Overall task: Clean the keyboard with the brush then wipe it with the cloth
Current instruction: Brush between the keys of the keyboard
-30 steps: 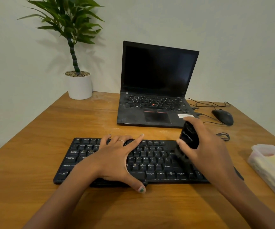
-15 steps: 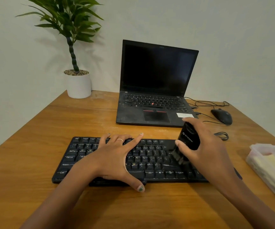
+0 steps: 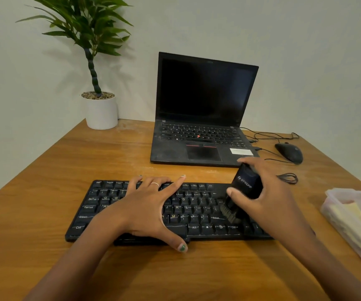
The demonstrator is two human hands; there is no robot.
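A black keyboard lies across the near middle of the wooden table. My left hand lies flat on its left half, fingers spread, thumb at the front edge. My right hand grips a black brush over the keyboard's right part. The brush's bristles touch the keys near the right Shift. A pale yellow cloth sits folded inside a clear plastic container at the right edge.
An open black laptop stands behind the keyboard. A black mouse with cables lies at the back right. A white pot with a green plant stands at the back left corner.
The brush has swept slightly toward me across the right-hand keys. My left hand stays pressed on the keyboard.
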